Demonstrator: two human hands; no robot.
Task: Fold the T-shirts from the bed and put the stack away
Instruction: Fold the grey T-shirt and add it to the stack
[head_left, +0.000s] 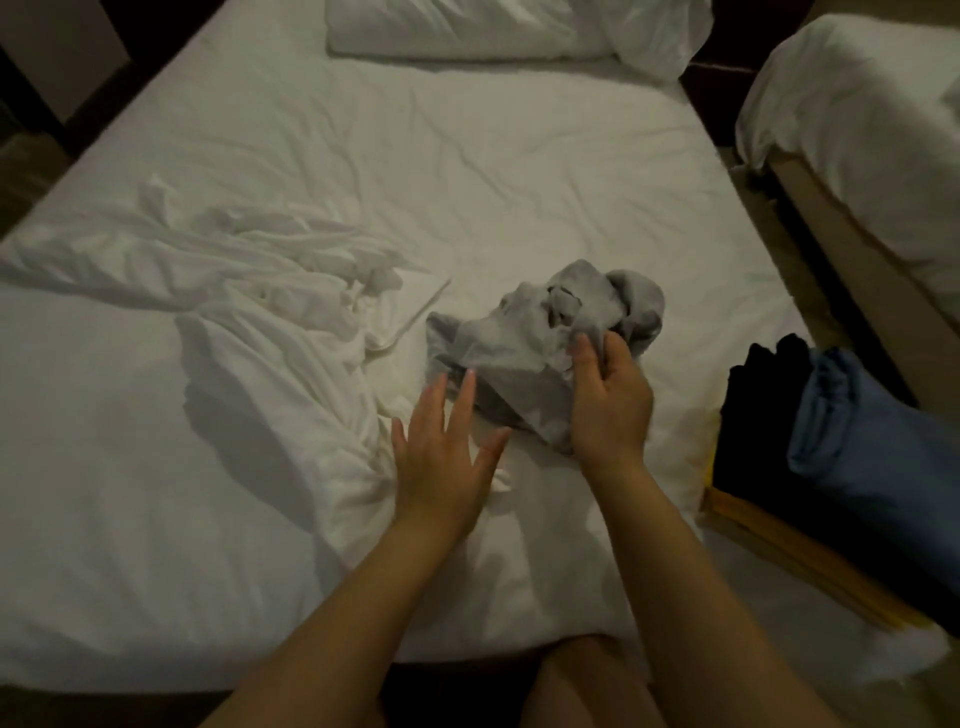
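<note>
Currently the right hand (608, 400) grips a crumpled grey T-shirt (519, 332), with the fingers and thumb curled round a bunch of cloth at the shirt's right side. The left hand (441, 452) is open and holds nothing. Its fingers are straight and spread, and the fingertips reach the shirt's near left edge. Whether they touch the cloth or hover just above it cannot be told.

The grey T-shirt lies in a loose heap on the white bed (467, 156), near the middle and toward the person's side. No fold is visible in it, so folding this shirt looks to be only starting. It likely needs to be spread flat first.

To the left of the shirt, a rumpled white cloth (249, 291) lies across the sheet. It could be bedding or another garment; the view does not settle it. At the head of the bed lies a white pillow (457, 26).

Off the bed's right edge, a black garment (753, 415) and a blue garment (857, 441) lie side by side and touching, on a yellowish wooden ledge (753, 525). They may be shirts already dealt with, though that is a guess. A second bed (857, 104) stands farther right.

By count: one grey T-shirt, one black garment, one blue garment, one white rumpled cloth, one clear pillow and two beds. Nothing appears to have been put away yet.
</note>
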